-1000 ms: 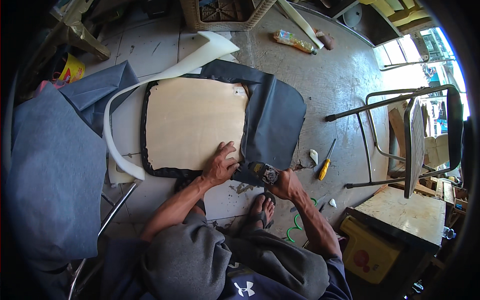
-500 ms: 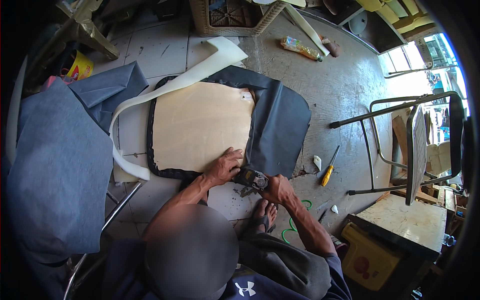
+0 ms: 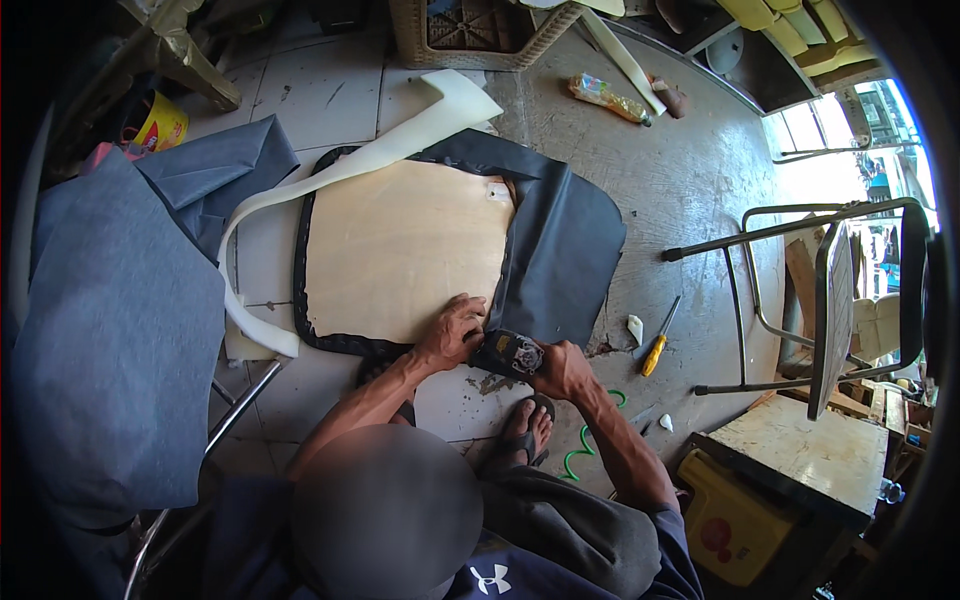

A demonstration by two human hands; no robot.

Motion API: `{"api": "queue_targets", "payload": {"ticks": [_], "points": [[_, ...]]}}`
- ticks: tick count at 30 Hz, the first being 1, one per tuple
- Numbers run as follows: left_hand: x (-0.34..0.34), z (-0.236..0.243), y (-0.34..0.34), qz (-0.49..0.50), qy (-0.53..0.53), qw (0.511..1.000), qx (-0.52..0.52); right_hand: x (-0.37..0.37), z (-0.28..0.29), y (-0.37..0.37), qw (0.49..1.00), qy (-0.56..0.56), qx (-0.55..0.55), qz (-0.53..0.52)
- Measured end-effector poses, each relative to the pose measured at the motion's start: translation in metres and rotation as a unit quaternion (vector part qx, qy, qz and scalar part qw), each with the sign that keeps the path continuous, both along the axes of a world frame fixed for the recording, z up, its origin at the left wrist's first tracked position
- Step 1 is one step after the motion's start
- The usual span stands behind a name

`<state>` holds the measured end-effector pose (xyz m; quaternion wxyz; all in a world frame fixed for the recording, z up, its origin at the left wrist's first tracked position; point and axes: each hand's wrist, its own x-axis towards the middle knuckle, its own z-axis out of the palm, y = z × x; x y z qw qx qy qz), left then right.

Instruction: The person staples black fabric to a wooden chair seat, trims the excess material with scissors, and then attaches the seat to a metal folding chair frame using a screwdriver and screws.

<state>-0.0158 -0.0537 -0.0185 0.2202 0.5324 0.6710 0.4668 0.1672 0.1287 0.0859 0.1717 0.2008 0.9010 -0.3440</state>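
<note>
A pale board (image 3: 400, 240) with black covering folded round its edges lies on the floor, a wide flap of black upholstery (image 3: 565, 240) at its right. My left hand (image 3: 450, 335) rests on the board’s lower right corner, fingers apart and slightly bent, tips at the folded edge. My right hand (image 3: 563, 372) grips a black power tool, apparently a stapler (image 3: 508, 354), whose nose is at that corner beside my left fingertips; the contact point is hidden. A white foam strip (image 3: 400, 130) curves over the board’s upper edge and down its left side.
Grey-blue sheet material (image 3: 110, 340) lies left over metal tubing (image 3: 240, 405). A yellow-handled screwdriver (image 3: 655, 355), green coiled hose (image 3: 580, 450) and bottle (image 3: 608, 98) are on the floor. A tipped metal chair (image 3: 832, 300) and low table (image 3: 800, 450) stand right; a woven stool (image 3: 460, 55) is beyond.
The tool in my right hand has moved slightly left and tilted toward the board’s corner. The whole view has shifted a little; my left hand stays at the corner.
</note>
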Motion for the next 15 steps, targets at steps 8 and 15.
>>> {"api": "queue_targets", "payload": {"ticks": [8,15], "points": [[-0.004,0.006,-0.001,-0.015,0.023,0.999,0.033,-0.007,0.0,0.01,1.0,0.011,0.021,0.011],[-0.003,0.017,-0.003,-0.01,0.048,0.999,0.007,-0.005,-0.008,0.012,0.999,0.035,0.027,-0.023]]}}
